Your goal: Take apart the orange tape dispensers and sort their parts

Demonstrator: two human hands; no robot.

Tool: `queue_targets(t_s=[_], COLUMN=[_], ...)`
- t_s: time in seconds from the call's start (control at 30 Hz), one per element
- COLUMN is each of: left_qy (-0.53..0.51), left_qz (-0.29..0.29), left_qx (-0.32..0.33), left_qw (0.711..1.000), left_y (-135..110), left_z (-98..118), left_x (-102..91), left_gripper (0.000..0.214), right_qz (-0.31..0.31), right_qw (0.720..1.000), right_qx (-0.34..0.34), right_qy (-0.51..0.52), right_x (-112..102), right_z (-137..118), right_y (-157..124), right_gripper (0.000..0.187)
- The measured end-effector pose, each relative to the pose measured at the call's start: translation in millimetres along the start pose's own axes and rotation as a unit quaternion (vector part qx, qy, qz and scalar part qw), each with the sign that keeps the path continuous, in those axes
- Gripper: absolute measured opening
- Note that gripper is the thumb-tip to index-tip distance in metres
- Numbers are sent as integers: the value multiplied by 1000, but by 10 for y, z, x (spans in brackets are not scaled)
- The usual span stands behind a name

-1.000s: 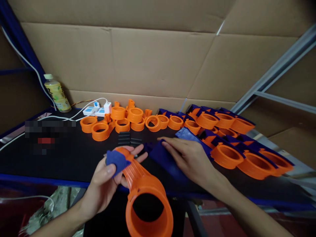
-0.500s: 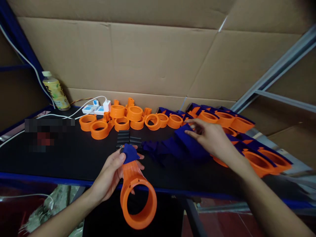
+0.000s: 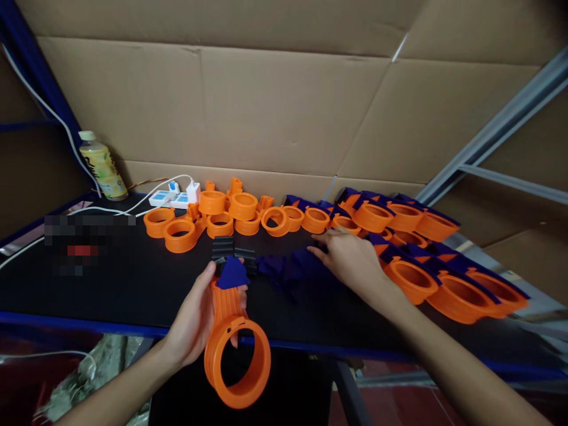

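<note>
Left hand (image 3: 193, 325) grips orange ringed part (image 3: 225, 307) at frame's lower centre, blue cap (image 3: 234, 273) at upper end. Right hand (image 3: 352, 254) over dark-blue pieces (image 3: 284, 269), right of centre; cannot tell if gripping. Step seems reach among pieces; next calls for precise pinch.

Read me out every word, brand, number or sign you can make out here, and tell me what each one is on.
No text can be read with certainty.
Bottle, yellow label: dark characters, too blurred to read.
Power strip: blue markings, too small to read.
Black table, left part: a pixelated patch, nothing legible.
Orange piece in the left hand: no lettering visible.
</note>
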State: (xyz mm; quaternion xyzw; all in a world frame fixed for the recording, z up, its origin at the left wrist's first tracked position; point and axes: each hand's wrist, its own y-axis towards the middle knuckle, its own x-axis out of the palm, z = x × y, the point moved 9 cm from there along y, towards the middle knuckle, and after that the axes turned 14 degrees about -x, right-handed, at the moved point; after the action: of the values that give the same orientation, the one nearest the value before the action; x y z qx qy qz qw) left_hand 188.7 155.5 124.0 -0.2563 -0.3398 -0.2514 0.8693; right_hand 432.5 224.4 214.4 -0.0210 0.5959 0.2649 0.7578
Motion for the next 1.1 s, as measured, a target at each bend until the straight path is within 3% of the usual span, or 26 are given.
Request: queue_targets(t_s=[0.07, 0.13, 0.27, 0.37, 0.5, 0.67, 0.73, 0.83, 0.87, 0.93, 1.03, 1.1], left_qy=[5, 27, 92, 102, 110, 111, 106, 97, 97, 115, 144, 146], left_qz=[16, 44, 53, 44, 41, 56, 72, 107, 117, 110, 88, 88], left_qx=[-23, -10, 47, 53, 47, 35, 39, 49, 56, 62, 53, 34], left_qw=[1000, 999, 993, 992, 992, 992, 991, 988, 987, 985, 984, 985], left_y=[7, 2, -19, -25, -38, -34, -45, -110, -145, -198, -221, -192], left_z=[-39, -29, 14, -19, -49, -80, -54, 58, 113, 204, 267, 265], left_x=[-12, -39, 32, 90, 125, 111, 78, 10, -1, 42, 107, 67], left_gripper=[50, 46, 36, 24, 22, 24, 24, 28, 30, 31, 26, 27], right_qz=[47, 105, 148, 153, 158, 185, 218, 298, 300, 242, 117, 72], right_qw=[999, 988, 934, 931, 935, 931, 929, 939, 946, 965, 982, 987], right_qx=[-15, -73, -235, -264, -280, -285, -282, -171, -123, -97, -147, -140], right_qy=[17, 88, 226, 200, 149, 131, 98, 5, -19, -31, -12, -16], right_x=[-200, -426, -785, -868, -787, -688, -745, -941, -972, -904, -616, -442], right_z=[-127, -372, -1076, -1422, -1605, -1640, -1558, -1117, -943, -749, -785, -819], right_y=[-22, -49, -159, -206, -219, -272, -301, -314, -303, -238, -180, -190], right_gripper=[26, 26, 34, 44, 33, 32, 30, 35, 36, 30, 28, 28])
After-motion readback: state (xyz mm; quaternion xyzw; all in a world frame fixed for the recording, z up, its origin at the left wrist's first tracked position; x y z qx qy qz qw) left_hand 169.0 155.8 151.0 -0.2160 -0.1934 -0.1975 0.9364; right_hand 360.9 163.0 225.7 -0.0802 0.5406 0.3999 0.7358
